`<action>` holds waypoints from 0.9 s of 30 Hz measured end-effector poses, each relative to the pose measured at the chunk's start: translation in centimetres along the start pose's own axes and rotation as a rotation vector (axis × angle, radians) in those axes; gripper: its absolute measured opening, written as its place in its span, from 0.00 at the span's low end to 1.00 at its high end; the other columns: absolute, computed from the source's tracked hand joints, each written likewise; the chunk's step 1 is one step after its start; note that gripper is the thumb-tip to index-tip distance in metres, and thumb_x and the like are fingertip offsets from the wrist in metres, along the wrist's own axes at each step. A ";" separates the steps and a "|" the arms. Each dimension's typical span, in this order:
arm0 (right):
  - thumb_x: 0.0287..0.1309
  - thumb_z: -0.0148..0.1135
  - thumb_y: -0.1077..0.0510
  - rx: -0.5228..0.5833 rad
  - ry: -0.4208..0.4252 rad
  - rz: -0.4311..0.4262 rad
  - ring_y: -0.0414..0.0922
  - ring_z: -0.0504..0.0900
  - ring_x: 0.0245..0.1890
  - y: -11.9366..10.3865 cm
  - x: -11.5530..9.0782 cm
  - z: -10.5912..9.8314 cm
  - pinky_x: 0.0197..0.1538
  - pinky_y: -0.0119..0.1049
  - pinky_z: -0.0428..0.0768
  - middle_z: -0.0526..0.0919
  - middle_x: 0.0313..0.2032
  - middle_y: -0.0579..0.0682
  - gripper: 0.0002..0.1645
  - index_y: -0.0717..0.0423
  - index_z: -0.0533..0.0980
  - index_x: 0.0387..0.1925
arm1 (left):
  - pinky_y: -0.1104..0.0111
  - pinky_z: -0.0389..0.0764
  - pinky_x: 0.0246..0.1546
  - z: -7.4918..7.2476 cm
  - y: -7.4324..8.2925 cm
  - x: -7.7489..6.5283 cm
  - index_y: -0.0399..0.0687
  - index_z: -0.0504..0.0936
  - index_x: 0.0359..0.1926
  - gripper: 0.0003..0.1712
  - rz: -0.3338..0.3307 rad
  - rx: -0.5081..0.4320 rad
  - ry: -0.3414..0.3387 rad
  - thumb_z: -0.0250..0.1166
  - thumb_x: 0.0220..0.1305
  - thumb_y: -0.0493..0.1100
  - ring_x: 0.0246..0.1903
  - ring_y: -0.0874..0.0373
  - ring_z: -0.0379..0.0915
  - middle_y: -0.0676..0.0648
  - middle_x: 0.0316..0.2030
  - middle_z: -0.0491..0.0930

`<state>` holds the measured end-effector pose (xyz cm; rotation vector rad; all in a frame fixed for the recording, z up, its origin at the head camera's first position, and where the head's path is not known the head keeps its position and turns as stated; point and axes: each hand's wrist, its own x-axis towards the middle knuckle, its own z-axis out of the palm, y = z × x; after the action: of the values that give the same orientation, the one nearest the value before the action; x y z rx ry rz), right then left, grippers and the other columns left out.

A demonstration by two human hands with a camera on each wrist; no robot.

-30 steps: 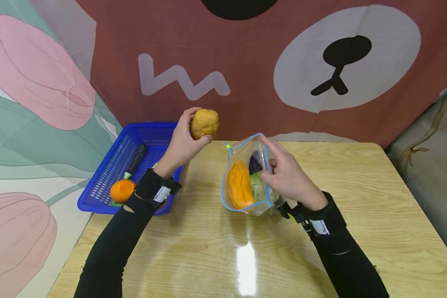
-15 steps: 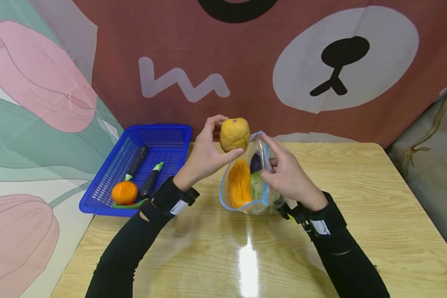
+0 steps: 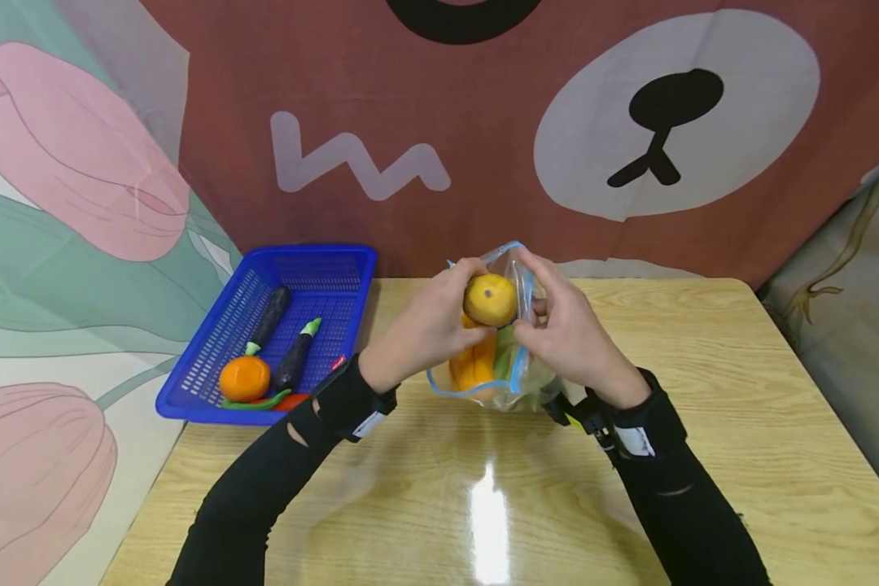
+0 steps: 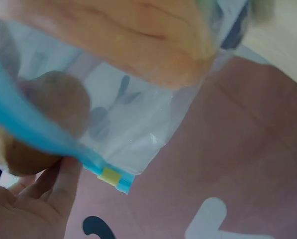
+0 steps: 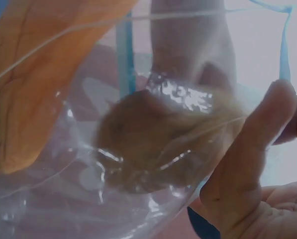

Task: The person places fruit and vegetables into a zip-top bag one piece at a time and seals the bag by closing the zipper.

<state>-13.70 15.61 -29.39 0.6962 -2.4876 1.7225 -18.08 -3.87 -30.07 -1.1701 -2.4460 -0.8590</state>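
Note:
My left hand (image 3: 432,325) grips a round yellow-brown fruit or vegetable (image 3: 491,300), its exact kind unclear, at the mouth of a clear zip bag (image 3: 516,378) with a blue edge. In the left wrist view part of the round piece (image 4: 26,154) shows past the blue strip and part behind the plastic. My right hand (image 3: 575,334) pinches the bag's right rim between thumb and fingers. Inside the bag lie a long orange piece (image 3: 472,366) and a green piece (image 3: 507,350). Through the plastic, the right wrist view shows the round piece (image 5: 158,144) blurred.
A blue plastic basket (image 3: 366,268) stands at the table's left. In it are two dark eggplants (image 3: 296,358), an orange (image 3: 245,379), a green pepper-like piece (image 3: 256,403) and a red piece (image 3: 290,402). Behind the wooden table (image 3: 630,505) hangs a printed cloth (image 3: 483,122).
My left hand has carried the round yellow piece rightward from beside the basket and down into the bag's opening. The right hand keeps its hold on the rim, shifting only slightly.

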 end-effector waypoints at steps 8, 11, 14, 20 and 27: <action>0.50 0.48 0.77 0.048 -0.004 -0.035 0.42 0.64 0.10 -0.9 0.4 0.0 0.12 0.29 0.64 0.61 0.63 0.58 0.48 0.54 0.49 0.73 | 0.59 0.71 0.50 0.3 0.4 0.5 0.42 0.70 0.58 0.37 0.052 0.431 -0.048 0.72 0.52 0.55 0.50 0.46 0.69 0.40 0.51 0.74; 0.50 0.47 0.77 0.076 -0.010 -0.031 0.43 0.65 0.09 -1.2 0.5 -0.2 0.12 0.30 0.65 0.63 0.61 0.61 0.48 0.54 0.49 0.73 | 0.56 0.71 0.50 0.2 0.4 0.5 0.46 0.70 0.62 0.41 0.054 0.513 -0.080 0.72 0.50 0.58 0.52 0.44 0.67 0.38 0.54 0.71; 0.50 0.47 0.77 0.110 -0.007 -0.025 0.45 0.69 0.11 -1.4 0.5 -0.5 0.14 0.31 0.70 0.60 0.64 0.61 0.48 0.54 0.48 0.73 | 0.57 0.72 0.48 -0.2 0.4 0.7 0.46 0.71 0.61 0.39 0.080 0.470 -0.082 0.72 0.51 0.55 0.52 0.44 0.68 0.38 0.56 0.70; 0.53 0.47 0.77 0.149 0.006 -0.018 0.45 0.74 0.20 -0.9 0.7 -1.0 0.16 0.31 0.71 0.54 0.68 0.54 0.48 0.53 0.46 0.73 | 0.60 0.71 0.44 -1.3 -0.1 0.9 0.41 0.79 0.49 0.23 0.193 0.268 0.059 0.73 0.52 0.42 0.45 0.48 0.71 0.42 0.48 0.76; 0.50 0.46 0.79 0.170 0.025 -0.036 0.44 0.71 0.19 -0.5 0.9 -1.0 0.14 0.30 0.69 0.54 0.69 0.49 0.49 0.55 0.47 0.73 | 0.65 0.71 0.37 -3.3 -1.1 0.3 0.42 0.81 0.34 0.04 0.203 0.168 0.212 0.68 0.56 0.35 0.35 0.52 0.70 0.47 0.33 0.77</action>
<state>-14.50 16.10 -28.27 0.7213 -2.3172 1.9328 -19.13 -6.33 -27.81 -1.1762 -2.1408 -0.6667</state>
